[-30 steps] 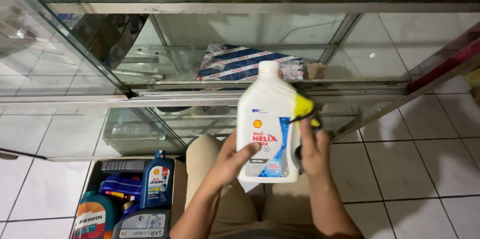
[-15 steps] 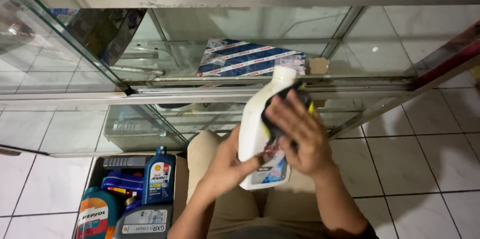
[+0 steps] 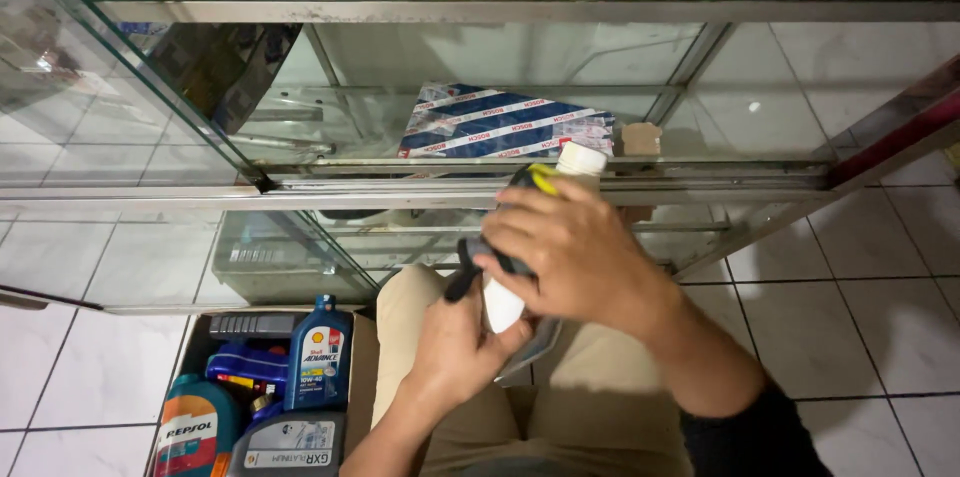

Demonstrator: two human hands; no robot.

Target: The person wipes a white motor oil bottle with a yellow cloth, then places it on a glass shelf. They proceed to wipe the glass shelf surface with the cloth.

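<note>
White plastic bottle sits over the person's lap, gripped from below by the left hand while the right hand presses a dark cloth (yellow-edged) around it. Such a smooth bottle could slip toward the box of bottles if the lower grip loosens.

You hold a smooth white plastic bottle before a glossy glass cabinet with dull metal rails, over shiny white floor tiles.
</note>
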